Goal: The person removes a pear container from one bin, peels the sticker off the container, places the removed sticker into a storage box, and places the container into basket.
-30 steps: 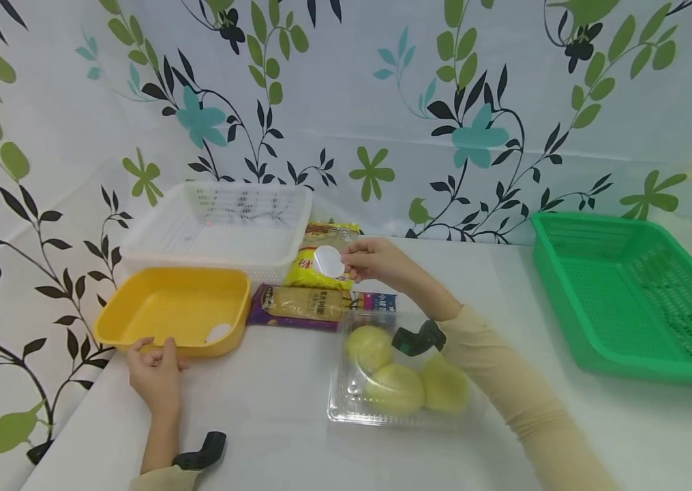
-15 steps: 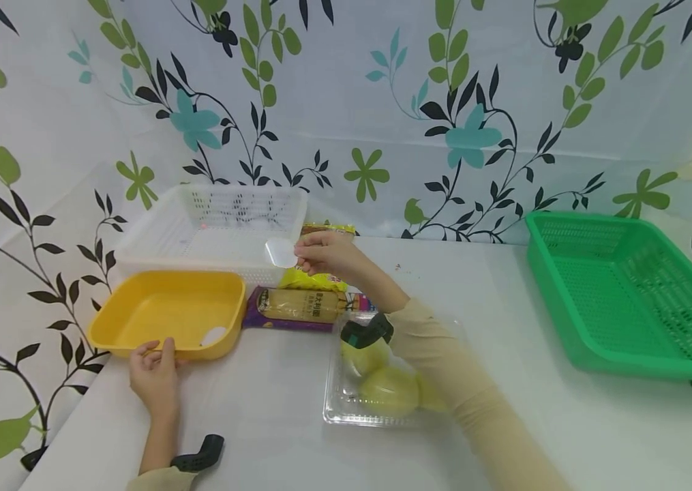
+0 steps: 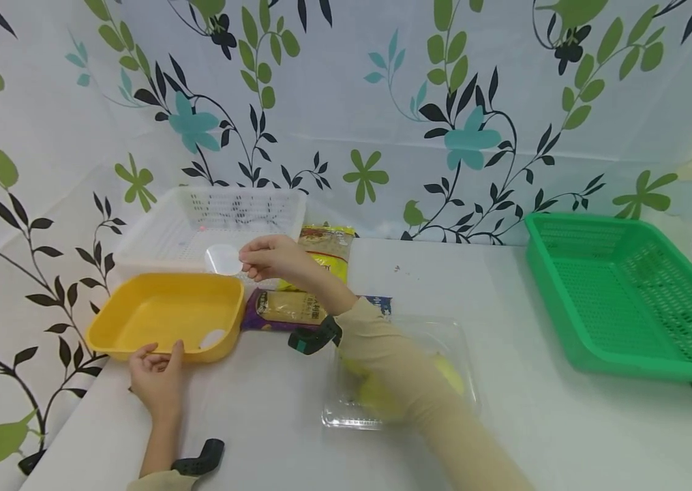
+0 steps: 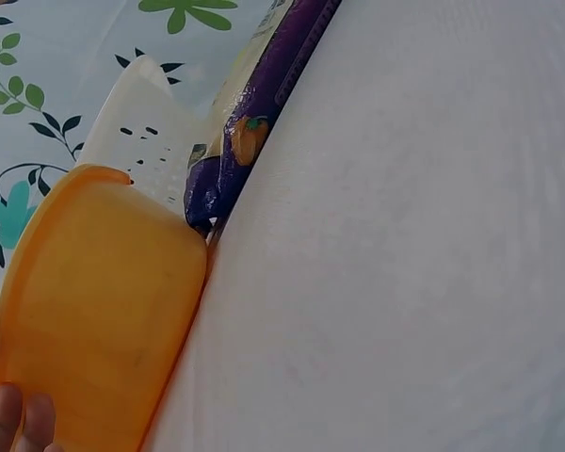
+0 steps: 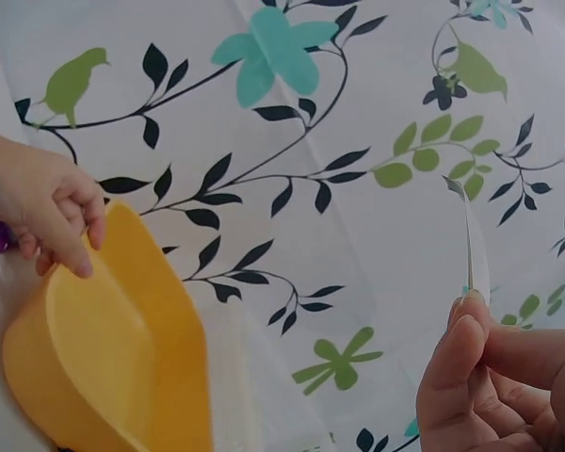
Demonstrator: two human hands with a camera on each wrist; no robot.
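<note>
My right hand [image 3: 272,260] pinches a thin round white disc [image 3: 223,260] between thumb and fingertips, above the near edge of the white basket. In the right wrist view the disc [image 5: 476,240] appears almost edge-on. My left hand [image 3: 158,382] grips the near rim of a yellow plastic basin [image 3: 168,300]. Fingertips [image 4: 5,419] press the basin's outer wall in the left wrist view. Inside the basin, at its right end, lies another white disc [image 3: 212,338].
A white perforated basket [image 3: 161,232] stands behind the basin. Right of them lie a yellow food packet [image 3: 327,256] and a purple noodle packet [image 3: 287,308]. My right sleeve partly covers a clear box [image 3: 462,341] of yellow-green fruit. A green basket [image 3: 603,300] stands far right.
My right hand has carried the white disc leftward, from in front of the yellow packet to the white basket's near edge. My left hand stays at the basin's rim.
</note>
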